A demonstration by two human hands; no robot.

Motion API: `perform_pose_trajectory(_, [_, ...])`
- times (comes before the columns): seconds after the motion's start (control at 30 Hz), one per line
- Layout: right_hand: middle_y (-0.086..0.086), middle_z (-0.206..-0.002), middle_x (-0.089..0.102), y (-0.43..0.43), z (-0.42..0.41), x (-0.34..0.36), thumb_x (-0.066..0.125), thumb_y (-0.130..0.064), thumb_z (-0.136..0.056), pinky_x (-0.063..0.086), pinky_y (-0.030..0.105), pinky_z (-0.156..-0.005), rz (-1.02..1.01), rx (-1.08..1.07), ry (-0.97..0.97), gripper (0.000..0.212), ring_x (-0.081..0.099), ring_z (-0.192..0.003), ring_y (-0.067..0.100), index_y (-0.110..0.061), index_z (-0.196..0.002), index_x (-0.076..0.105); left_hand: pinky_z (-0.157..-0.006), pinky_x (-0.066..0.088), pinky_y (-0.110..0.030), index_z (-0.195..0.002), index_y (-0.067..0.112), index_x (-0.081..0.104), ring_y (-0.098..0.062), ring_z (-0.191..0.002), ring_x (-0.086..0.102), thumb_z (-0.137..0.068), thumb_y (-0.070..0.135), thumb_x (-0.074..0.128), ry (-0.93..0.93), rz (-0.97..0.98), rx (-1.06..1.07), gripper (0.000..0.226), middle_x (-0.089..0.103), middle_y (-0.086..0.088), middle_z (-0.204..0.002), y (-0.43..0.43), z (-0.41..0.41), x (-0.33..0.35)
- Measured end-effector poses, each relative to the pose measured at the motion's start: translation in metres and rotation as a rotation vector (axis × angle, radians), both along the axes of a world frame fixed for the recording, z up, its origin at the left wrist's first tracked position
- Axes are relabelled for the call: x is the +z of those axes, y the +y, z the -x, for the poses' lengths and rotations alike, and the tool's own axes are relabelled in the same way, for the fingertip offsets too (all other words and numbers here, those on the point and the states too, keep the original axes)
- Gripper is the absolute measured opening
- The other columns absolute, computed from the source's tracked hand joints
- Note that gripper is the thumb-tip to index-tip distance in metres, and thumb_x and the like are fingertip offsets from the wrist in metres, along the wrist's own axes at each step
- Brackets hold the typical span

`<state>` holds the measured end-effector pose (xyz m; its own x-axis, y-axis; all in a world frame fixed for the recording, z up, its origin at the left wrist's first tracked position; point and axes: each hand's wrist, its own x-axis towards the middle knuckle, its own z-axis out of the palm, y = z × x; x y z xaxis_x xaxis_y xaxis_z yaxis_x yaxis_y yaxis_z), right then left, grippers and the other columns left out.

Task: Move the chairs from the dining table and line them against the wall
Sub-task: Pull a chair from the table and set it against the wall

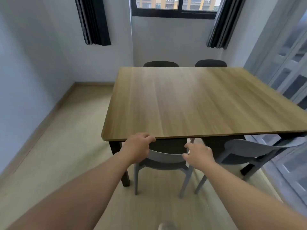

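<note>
A wooden dining table (191,100) with black legs fills the middle of the view. A grey chair (166,157) is tucked under its near edge. My left hand (137,146) is curled over the left end of that chair's backrest. My right hand (198,153) grips the right end of the same backrest. A second grey chair (249,148) stands to the right, also pushed under the near edge. Two dark chair backs (160,64) (210,63) show above the table's far edge.
A bare white wall (33,67) with a wooden skirting runs along the left, with open floor (63,146) beside it. A window with dark curtains (93,22) is at the back. Glass doors (289,77) line the right side, close to the table.
</note>
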<state>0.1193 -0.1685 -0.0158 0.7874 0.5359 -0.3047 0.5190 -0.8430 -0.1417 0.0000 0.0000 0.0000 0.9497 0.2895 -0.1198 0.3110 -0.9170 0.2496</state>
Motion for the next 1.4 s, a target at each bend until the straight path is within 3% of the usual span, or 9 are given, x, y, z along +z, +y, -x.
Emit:
perform_pose_trajectory(0.23, [0.001,-0.101,0.063,0.038,-0.064,-0.067,0.038,-0.03,-0.098,0.038,0.034,-0.097,0.151,0.001,0.182,0.025,0.059,-0.099,0.02,-0.02,-0.112,0.056,-0.093,0.049,-0.031,-0.128,0.019,0.055,-0.017,-0.106,0.062,-0.1,0.026,0.037,0.271,0.203,0.07,0.034,0.063,-0.002,-0.122,0.012,-0.075,-0.066])
perform_pose_trajectory(0.4, [0.0,-0.082,0.052,0.041,-0.076,-0.078,0.03,-0.033,-0.093,0.036,0.038,-0.087,0.128,0.018,0.118,0.026,0.054,-0.088,0.023,-0.02,-0.085,0.05,-0.1,0.039,-0.033,-0.134,0.031,0.049,-0.013,-0.122,0.053,-0.096,0.056,0.028,0.329,-0.025,-0.184,0.05,0.056,0.009,-0.135,0.015,-0.079,-0.085])
perform_pose_trajectory(0.53, [0.001,-0.09,0.059,0.038,-0.077,-0.075,0.028,-0.04,-0.094,0.035,0.035,-0.08,0.121,0.089,0.133,0.03,0.052,-0.087,0.021,-0.021,-0.085,0.049,-0.086,0.047,-0.032,-0.134,0.024,0.045,-0.021,-0.113,0.058,-0.097,0.036,0.04,0.444,-0.108,-0.268,0.039,0.054,0.0,-0.132,0.024,-0.086,-0.089])
perform_pose_trajectory(0.63, [-0.003,-0.108,0.066,0.032,-0.078,-0.068,0.034,-0.052,-0.092,0.04,0.033,-0.088,0.1,0.237,0.204,0.04,0.059,-0.099,0.018,-0.024,-0.104,0.059,-0.073,0.041,-0.03,-0.13,0.019,0.046,-0.024,-0.103,0.059,-0.097,0.02,0.042,0.427,-0.127,-0.239,0.032,0.053,-0.007,-0.122,0.019,-0.092,-0.094])
perform_pose_trajectory(0.77, [-0.003,-0.126,0.058,0.017,-0.065,-0.058,0.049,-0.039,-0.087,0.037,0.031,-0.087,0.202,0.371,0.249,0.039,0.058,-0.114,0.021,-0.027,-0.125,0.049,-0.079,0.049,-0.032,-0.128,0.016,0.048,-0.025,-0.1,0.06,-0.096,0.012,0.045,0.41,-0.085,-0.211,0.032,0.052,-0.009,-0.119,0.012,-0.079,-0.094])
perform_pose_trajectory(0.9, [0.009,-0.112,0.057,0.011,-0.013,-0.073,0.042,-0.003,-0.09,0.033,0.031,-0.068,0.185,0.242,0.093,0.014,0.06,-0.099,0.03,-0.015,-0.096,0.043,-0.083,0.05,-0.036,-0.123,0.011,0.049,-0.03,-0.102,0.06,-0.096,0.007,0.041,0.417,-0.045,-0.274,0.028,0.05,-0.013,-0.119,-0.005,-0.046,-0.091])
perform_pose_trajectory(1.03, [0.004,-0.092,0.043,0.0,0.041,-0.082,0.039,0.004,-0.087,0.031,0.031,-0.066,0.092,0.1,0.081,0.022,0.044,-0.08,0.021,-0.016,-0.087,0.034,-0.082,0.051,-0.034,-0.121,0.011,0.05,-0.029,-0.099,0.061,-0.097,0.006,0.041,0.367,-0.062,-0.328,0.026,0.052,-0.012,-0.117,-0.009,-0.002,-0.098])
perform_pose_trajectory(1.2, [0.014,-0.12,0.058,-0.008,0.11,-0.077,0.036,0.006,-0.087,0.03,0.03,-0.069,0.108,0.019,0.156,0.025,0.057,-0.11,0.029,-0.016,-0.096,0.046,-0.091,0.046,-0.037,-0.118,0.011,0.055,-0.03,-0.105,0.06,-0.096,0.007,0.042,0.346,-0.151,-0.41,0.026,0.059,-0.01,-0.117,-0.004,0.042,-0.106])
perform_pose_trajectory(1.4, [0.017,-0.126,0.055,-0.02,0.176,-0.078,0.041,-0.001,-0.092,0.044,0.039,-0.084,0.13,-0.065,0.178,0.016,0.057,-0.115,0.032,-0.008,-0.102,0.051,-0.095,0.041,-0.036,-0.114,0.011,0.057,-0.029,-0.104,0.059,-0.092,0.0,0.042,0.32,-0.202,-0.478,0.028,0.061,-0.009,-0.115,-0.011,0.091,-0.113])
